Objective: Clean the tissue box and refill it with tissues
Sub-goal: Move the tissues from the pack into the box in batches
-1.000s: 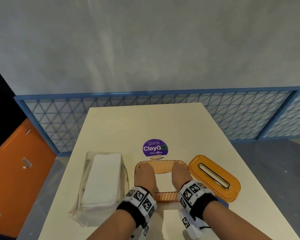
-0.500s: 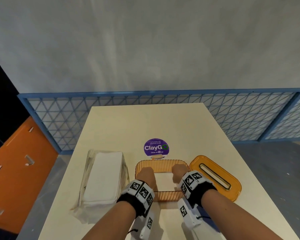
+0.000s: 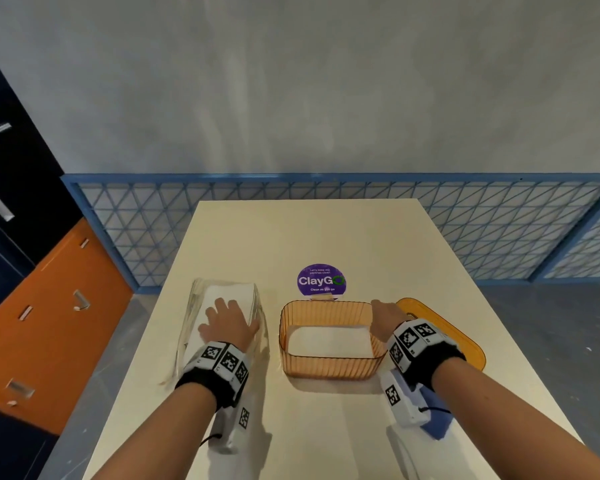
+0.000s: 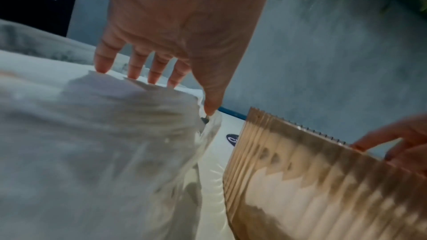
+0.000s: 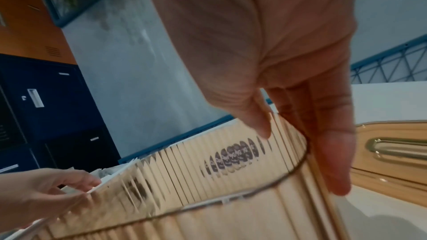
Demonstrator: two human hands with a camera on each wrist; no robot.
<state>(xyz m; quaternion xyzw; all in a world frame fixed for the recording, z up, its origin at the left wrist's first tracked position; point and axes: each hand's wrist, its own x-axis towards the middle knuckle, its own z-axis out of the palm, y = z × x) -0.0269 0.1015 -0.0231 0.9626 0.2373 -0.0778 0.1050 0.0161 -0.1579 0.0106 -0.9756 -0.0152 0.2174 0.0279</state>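
The orange box stands open-topped on the worktop, just this side of the purple sticker. The right hand grasps the box's right wall, thumb inside the rim and fingers down the outside. Left of the box lies the tissue pack in clear wrap; the left hand rests flat on it, its grip released, fingers spread. The lid lies right of the box, beyond the right hand.
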